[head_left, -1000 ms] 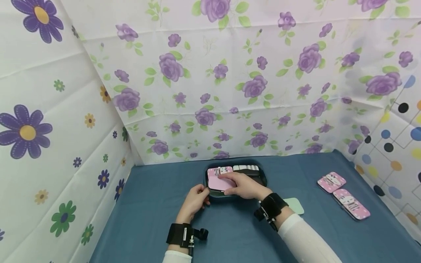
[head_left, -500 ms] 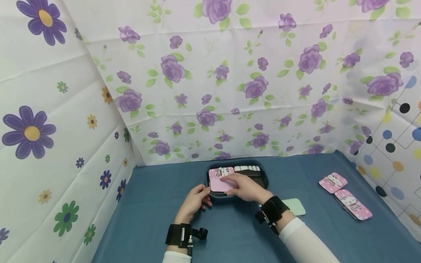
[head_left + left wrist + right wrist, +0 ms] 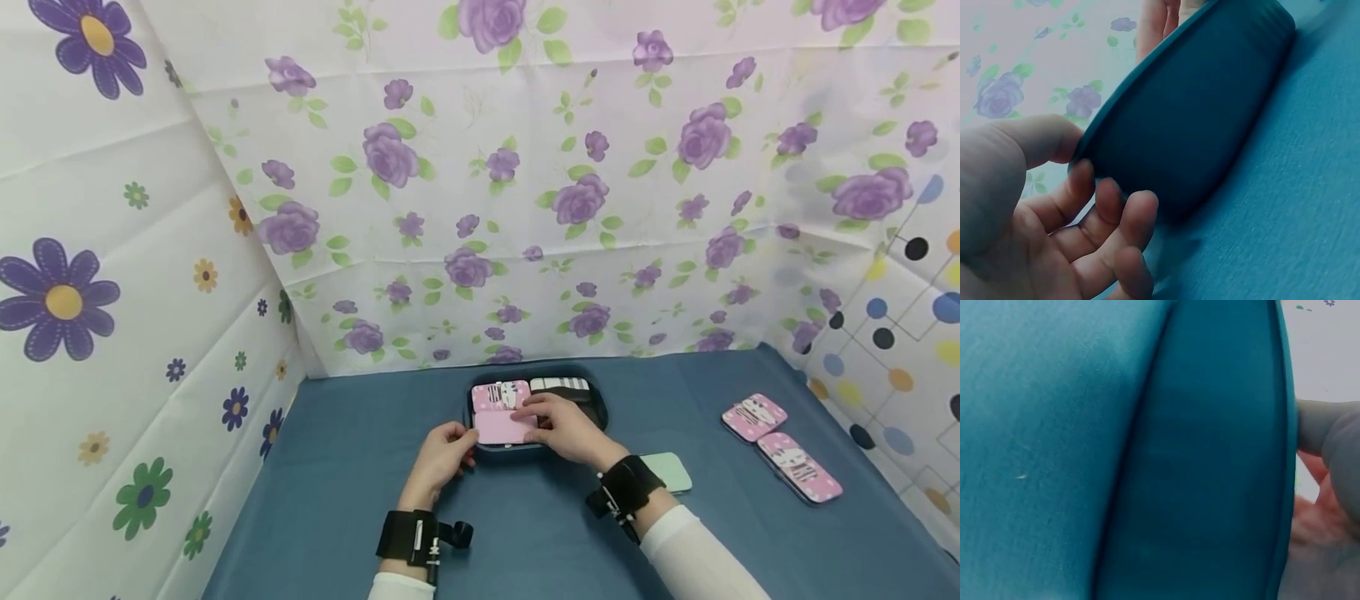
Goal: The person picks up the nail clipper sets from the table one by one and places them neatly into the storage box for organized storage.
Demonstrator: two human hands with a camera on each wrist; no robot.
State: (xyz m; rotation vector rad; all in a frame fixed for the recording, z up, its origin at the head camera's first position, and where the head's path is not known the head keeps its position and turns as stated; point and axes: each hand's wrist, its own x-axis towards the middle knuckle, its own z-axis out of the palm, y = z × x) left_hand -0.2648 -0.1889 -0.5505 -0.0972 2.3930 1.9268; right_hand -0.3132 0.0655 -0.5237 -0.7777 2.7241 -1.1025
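Observation:
A dark blue tray with raised walls stands near the back of the table. My left hand holds its near left corner; in the left wrist view, thumb and fingertips meet at the tray's rim. Inside, on the left, lies a flat pink case, with a cartoon-printed pink case directly behind it. My right hand has its bent fingers and thumb at the right side of the plain pink case. The right wrist view mostly shows the tray's outer wall, hiding the fingertips.
A striped black-and-white item lies in the tray's right half. A pale green flat case rests beside my right wrist. Two cartoon-printed pink cases lie farther right. Flowered cloth hangs behind the table.
The plain pink case has settled flatter in the tray. My right fingers have drawn back across its top toward its right edge. The left hand keeps its place at the corner.

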